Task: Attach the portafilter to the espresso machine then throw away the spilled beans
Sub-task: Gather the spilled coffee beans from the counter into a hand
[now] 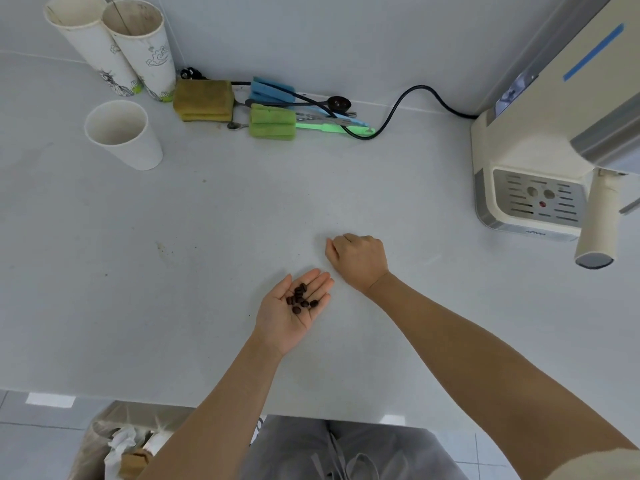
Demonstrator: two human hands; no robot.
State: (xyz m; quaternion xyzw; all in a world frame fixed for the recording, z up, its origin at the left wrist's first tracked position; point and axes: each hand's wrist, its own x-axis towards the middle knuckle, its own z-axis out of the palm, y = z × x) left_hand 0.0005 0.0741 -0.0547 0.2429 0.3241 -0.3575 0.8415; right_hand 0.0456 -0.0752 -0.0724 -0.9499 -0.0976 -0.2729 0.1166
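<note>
Several dark coffee beans [300, 299] lie in the upturned palm of my left hand [291, 313], which is cupped just above the white counter [207, 220]. My right hand [358, 259] rests knuckles-up on the counter just right of it, fingers curled under; whether it holds anything is hidden. The cream espresso machine [526, 157] stands at the far right. The portafilter's cream handle [599, 223] sticks out toward me from under the machine's head, above the metal drip tray [538, 197].
Three paper cups [121, 133] stand at the back left. Sponges [204, 100], brushes [273, 121] and a black power cord [398, 105] lie along the back wall. A lined trash bin [117, 445] with paper waste sits on the floor below the counter edge, to my left.
</note>
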